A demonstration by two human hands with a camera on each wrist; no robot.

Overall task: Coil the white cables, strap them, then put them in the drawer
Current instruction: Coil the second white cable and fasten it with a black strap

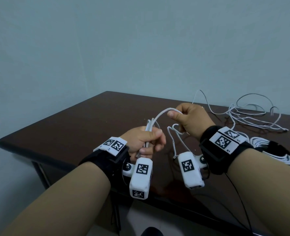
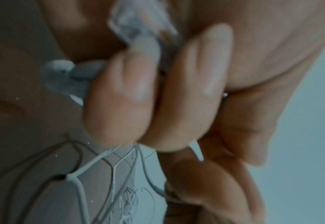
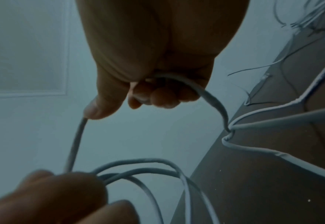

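Head view, left to right: left hand (image 1: 143, 142) is closed round a small bunch of loops (image 1: 151, 126) of the white cable (image 1: 159, 114), thumb pressing them against curled fingers, held above the surface (image 1: 72, 123). From that bunch the cable arcs up and over to the right hand (image 1: 192, 120), which pinches it between thumb and forefinger, the other fingers curled in. Past the right hand the cable drops with kinks toward the surface and runs into a loose tangle (image 1: 253, 114) well to the right. Just beside the right wrist lies a coiled bundle (image 1: 266, 150) with a dark strap round it.

Step in hand, by my read: coiling, early on; no strap yet on this one, drawer not in view. Next move likely calls for the right hand to bring its length over to the left hand, lay another loop under the thumb, then slide along for fresh slack; kinks and the tangle may snag.
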